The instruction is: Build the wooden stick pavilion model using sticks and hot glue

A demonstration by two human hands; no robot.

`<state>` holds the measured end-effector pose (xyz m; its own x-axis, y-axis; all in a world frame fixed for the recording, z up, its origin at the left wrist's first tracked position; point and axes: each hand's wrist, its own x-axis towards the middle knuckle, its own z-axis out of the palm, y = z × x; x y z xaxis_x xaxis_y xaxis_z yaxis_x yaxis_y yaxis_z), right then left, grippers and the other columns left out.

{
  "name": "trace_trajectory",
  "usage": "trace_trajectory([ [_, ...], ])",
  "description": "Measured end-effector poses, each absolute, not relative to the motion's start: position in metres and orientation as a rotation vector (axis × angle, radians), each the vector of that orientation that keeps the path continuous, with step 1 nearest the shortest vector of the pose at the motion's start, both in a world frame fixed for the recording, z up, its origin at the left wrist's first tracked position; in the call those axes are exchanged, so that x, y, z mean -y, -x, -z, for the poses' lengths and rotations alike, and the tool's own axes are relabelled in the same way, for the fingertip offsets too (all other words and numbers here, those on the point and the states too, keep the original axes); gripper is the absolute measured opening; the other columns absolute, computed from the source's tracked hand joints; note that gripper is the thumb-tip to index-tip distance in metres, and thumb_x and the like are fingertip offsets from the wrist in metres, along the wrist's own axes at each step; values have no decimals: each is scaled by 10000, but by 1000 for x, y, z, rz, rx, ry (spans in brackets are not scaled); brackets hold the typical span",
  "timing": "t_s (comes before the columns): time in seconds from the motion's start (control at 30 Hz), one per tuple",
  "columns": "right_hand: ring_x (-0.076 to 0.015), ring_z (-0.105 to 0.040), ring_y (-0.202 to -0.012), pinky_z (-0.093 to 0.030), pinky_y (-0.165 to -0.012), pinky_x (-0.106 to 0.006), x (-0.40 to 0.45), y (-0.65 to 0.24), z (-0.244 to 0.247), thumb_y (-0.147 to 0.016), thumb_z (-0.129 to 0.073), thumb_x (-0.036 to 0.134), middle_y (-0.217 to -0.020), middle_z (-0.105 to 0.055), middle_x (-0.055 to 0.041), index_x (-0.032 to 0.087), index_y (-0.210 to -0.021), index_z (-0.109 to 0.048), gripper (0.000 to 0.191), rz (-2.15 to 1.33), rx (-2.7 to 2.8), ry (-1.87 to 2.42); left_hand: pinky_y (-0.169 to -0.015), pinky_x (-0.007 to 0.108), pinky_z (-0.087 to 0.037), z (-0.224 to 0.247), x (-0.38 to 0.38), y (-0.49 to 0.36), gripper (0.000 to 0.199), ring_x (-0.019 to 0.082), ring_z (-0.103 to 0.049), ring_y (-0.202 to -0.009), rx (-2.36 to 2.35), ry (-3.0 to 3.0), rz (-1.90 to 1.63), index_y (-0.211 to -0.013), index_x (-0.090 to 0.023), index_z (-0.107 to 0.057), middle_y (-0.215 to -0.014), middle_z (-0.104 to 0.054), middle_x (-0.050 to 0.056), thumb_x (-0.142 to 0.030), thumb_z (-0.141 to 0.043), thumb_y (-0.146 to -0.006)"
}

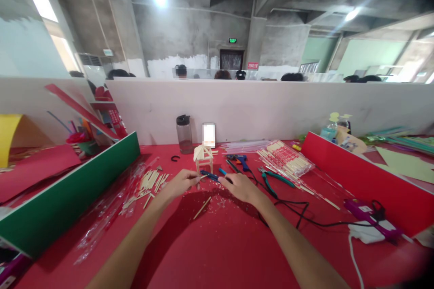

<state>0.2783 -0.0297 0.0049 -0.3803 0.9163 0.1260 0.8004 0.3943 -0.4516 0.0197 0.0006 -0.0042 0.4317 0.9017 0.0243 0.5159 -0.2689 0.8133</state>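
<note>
My left hand pinches a short wooden stick between thumb and fingers. My right hand is closed on a dark blue craft knife, whose front end lies close to that stick. Just beyond both hands stands a small house-like model made of wooden sticks. A loose stick and scattered wood chips lie on the red table between my forearms. A light-blue pen-like thing is by my right fingers.
Left lies a pile of cut sticks. To the right are a blue glue gun, green-handled pliers, packed chopsticks, black cables and a purple power strip. A bottle stands behind. Green and red boards flank the table.
</note>
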Motion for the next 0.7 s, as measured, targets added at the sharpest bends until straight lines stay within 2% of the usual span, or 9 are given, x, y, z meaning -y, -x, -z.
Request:
trace_trajectory([
  [0.17,-208,-674,-749,-352,-620,-258,29,-279,-5,-987,-261,647,-781,-718,-77,189,-799,-678,648,-425,2300,1522,-529,252,-273,4,0,-21,410,109,-365,-496,-1150,-1887,-636,-723,-155,-693,-566,-551,-6,-526,-555,-830],
  [0.37,-267,-701,-848,-416,-689,-293,29,-278,-5,-964,-248,687,-898,-743,-123,186,-942,-695,672,-267,2278,1687,-547,243,-349,-10,9,-21,441,113,-485,-545,-1052,-1719,-734,-927,-159,-689,-790,-703,56,-575,-578,-834],
  [0.57,-339,-699,-950,-468,-806,-380,35,-266,2,-930,-370,691,-995,-735,-205,135,-1073,-688,657,-103,2333,1807,-738,309,-491,-13,11,-23,447,170,-632,-732,-1112,-1494,-901,-940,-162,-637,-949,-732,104,-571,-668,-761],
  [0.7,-341,-696,-936,-484,-804,-394,40,-253,10,-911,-450,668,-981,-730,-201,131,-1057,-694,608,-70,2338,1793,-840,343,-521,-6,11,-27,439,185,-671,-806,-1103,-1378,-1015,-909,-155,-646,-922,-710,79,-541,-730,-716],
])
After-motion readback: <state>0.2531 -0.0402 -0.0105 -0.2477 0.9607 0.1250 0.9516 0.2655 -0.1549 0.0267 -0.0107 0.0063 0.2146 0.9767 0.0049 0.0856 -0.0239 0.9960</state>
